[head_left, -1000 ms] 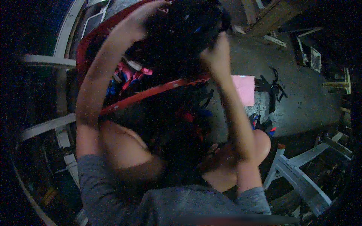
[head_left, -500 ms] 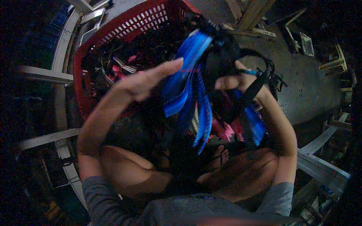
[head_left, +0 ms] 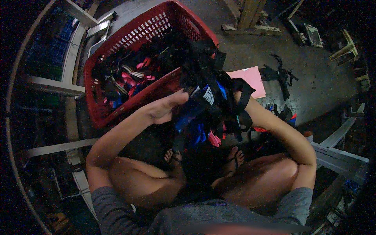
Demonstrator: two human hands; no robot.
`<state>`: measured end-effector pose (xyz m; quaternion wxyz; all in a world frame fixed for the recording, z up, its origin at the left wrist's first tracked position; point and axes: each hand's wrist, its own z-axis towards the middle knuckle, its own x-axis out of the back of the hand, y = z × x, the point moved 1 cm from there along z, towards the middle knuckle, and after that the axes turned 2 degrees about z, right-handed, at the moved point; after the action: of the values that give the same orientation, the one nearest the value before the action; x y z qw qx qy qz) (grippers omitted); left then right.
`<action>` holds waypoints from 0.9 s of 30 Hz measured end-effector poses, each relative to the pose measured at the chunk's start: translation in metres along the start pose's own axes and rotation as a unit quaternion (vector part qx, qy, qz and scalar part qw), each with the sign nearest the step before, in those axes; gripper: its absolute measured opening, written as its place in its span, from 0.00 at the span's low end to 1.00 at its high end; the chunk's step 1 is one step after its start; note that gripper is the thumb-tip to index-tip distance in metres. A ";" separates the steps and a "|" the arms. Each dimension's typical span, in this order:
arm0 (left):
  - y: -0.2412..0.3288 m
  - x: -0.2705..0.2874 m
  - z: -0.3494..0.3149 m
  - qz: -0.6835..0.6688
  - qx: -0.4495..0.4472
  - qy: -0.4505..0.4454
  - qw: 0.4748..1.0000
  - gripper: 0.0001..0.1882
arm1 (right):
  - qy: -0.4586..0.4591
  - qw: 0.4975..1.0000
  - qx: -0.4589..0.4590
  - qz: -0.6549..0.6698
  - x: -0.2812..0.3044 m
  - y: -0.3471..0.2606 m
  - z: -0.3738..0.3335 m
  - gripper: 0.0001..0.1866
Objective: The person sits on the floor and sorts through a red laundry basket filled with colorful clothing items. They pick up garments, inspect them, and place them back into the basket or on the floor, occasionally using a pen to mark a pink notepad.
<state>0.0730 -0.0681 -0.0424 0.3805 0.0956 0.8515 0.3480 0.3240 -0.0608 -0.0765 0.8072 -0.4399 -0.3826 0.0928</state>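
A bundle of black and blue webbing straps (head_left: 207, 105) is held up in front of me over my feet. Against its left side is my left hand (head_left: 166, 107), its thumb lying along the bundle and its fingers closed out of sight beneath. A small white label (head_left: 208, 95) shows among the straps. My right hand (head_left: 237, 98) reaches into the bundle's right side. Black loops cover most of that hand, so its fingers are hidden. Blue and pink strap ends hang below.
A red plastic basket (head_left: 133, 102) full of black, pink and blue straps stands beyond my left arm. On the floor to the right lie a pink sheet (head_left: 253, 80), loose black straps (head_left: 282, 76) and a colourful pile (head_left: 286, 115). White frame bars (head_left: 340, 158) flank me.
The bundle has turned and gathered closer: its broad blue straps now hang lower and mostly out of sight. My right hand has gone behind black straps. The pink sheet has come into view.
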 end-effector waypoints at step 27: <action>-0.033 0.001 0.023 0.050 0.020 0.071 0.996 0.24 | 0.170 0.910 -0.216 0.310 -0.023 -0.011 -0.002 0.17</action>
<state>0.0924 -0.0801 -0.0762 0.2994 0.1210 0.8771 0.3557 0.3077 -0.0802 -0.0806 0.6763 -0.7088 -0.0945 0.1772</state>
